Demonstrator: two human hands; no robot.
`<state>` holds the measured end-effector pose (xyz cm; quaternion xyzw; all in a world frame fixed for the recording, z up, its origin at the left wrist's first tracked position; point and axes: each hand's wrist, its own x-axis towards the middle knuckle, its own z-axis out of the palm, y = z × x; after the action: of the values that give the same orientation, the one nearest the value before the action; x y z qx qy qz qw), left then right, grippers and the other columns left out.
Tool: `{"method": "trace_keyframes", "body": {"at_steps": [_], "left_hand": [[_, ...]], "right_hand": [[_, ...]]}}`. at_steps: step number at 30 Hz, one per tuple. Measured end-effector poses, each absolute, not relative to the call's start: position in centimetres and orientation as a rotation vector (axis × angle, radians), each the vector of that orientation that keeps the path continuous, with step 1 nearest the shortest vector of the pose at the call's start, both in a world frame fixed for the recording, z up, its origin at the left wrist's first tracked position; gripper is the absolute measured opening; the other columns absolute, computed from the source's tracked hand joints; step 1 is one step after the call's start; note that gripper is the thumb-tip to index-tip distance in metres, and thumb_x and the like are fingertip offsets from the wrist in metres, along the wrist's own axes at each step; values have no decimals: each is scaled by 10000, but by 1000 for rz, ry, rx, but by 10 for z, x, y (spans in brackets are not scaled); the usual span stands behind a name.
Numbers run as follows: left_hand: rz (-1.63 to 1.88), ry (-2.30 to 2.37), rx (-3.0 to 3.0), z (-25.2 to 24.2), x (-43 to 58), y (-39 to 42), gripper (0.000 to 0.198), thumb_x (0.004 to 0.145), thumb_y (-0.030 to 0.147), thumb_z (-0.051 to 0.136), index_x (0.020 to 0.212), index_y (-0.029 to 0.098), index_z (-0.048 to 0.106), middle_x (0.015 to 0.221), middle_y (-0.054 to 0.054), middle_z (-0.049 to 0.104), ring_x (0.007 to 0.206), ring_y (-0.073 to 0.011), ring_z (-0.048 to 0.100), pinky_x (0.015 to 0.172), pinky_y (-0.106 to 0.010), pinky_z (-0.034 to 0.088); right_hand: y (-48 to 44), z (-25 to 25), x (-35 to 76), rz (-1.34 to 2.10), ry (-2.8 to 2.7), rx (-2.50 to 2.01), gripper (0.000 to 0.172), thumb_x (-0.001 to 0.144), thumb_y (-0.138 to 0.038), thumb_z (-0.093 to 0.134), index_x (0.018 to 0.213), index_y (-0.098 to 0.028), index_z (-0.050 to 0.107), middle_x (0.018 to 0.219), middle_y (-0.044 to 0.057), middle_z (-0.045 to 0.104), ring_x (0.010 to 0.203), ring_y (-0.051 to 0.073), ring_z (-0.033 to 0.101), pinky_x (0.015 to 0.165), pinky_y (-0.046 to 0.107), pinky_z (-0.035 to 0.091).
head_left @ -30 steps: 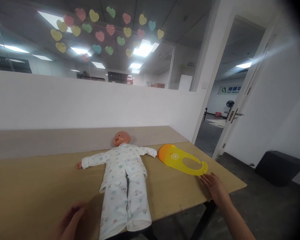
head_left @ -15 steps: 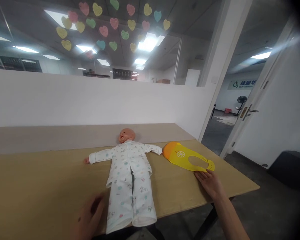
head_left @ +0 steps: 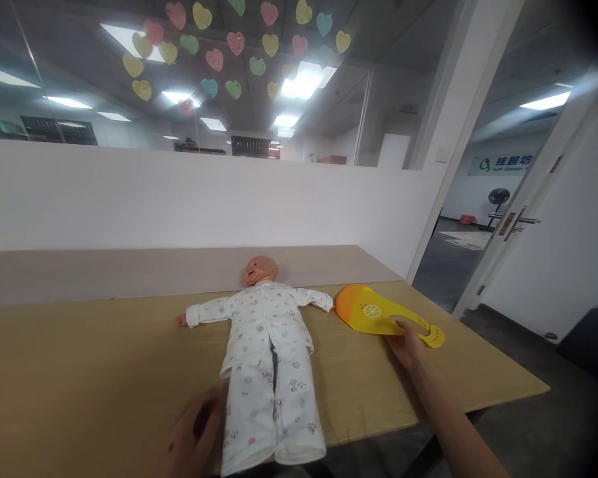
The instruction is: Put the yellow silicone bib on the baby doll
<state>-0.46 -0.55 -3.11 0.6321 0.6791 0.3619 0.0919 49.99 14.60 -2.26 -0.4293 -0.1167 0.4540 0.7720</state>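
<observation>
A baby doll (head_left: 262,270) lies on its back on the table, arms spread, dressed in white patterned pyjamas (head_left: 266,332). To its right is a yellow and orange bib (head_left: 373,317) with a neck opening and a buttoned strap. My right hand (head_left: 406,345) grips the near edge of the bib's neck part, thumb on top and fingers underneath. My left hand (head_left: 194,431) rests near the table's front edge, left of the doll's trouser legs, with fingers curled and thumb apart. I see nothing in it, though its fingertips are partly hidden.
The wooden table (head_left: 104,372) meets a grey strip (head_left: 104,272) along the white wall. At the right, an open door (head_left: 553,199) shows a room with a fan (head_left: 499,196). Heart-shaped notes (head_left: 235,43) stick to the glass above.
My right hand has gone from lying flat beside the bib to gripping its near edge, which looks slightly squeezed. My left hand stays beside the doll's legs. The view has shifted slightly.
</observation>
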Motion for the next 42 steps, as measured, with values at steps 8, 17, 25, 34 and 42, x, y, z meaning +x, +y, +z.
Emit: {"method": "trace_keyframes", "body": {"at_steps": [8,17,25,34,42], "left_hand": [[1180,1974,1931,-31,-3,-7,357,849,504,552,1018,229,702,1031,-56,758,914,-230,719,819,-319,581],[1281,2005,1966,-23,5,-12,357,832,513,567,986,237,735,962,-57,773,850,-228,737,750,-298,598],[1189,2034,1925,-27,4,-14,368,832,512,553,1013,244,729,1035,-55,761,919,-243,726,808,-349,596],[1207,2002,2007,-29,5,-15,362,850,499,561,1047,243,726,1024,-75,761,914,-240,728,781,-331,599],[1105,2059,1992,-20,7,-16,335,837,481,547,994,247,729,1003,-64,760,890,-248,730,768,-363,604]], "right_hand": [[135,-5,486,1014,-95,-900,239,700,-62,583,897,-197,602,853,-28,672,762,103,632,729,160,575],[130,-3,483,1024,-78,-943,183,742,-57,559,838,-174,662,880,-4,680,824,107,643,863,157,551],[129,-6,486,1020,-111,-955,173,733,-82,581,835,-160,697,939,17,692,890,117,654,1003,201,503],[128,-9,488,1002,-144,-935,211,734,-74,581,873,-172,706,1045,24,695,845,94,659,927,169,526],[126,0,482,997,-86,-946,201,770,-56,545,848,-171,690,983,14,688,951,120,649,1132,277,394]]}}
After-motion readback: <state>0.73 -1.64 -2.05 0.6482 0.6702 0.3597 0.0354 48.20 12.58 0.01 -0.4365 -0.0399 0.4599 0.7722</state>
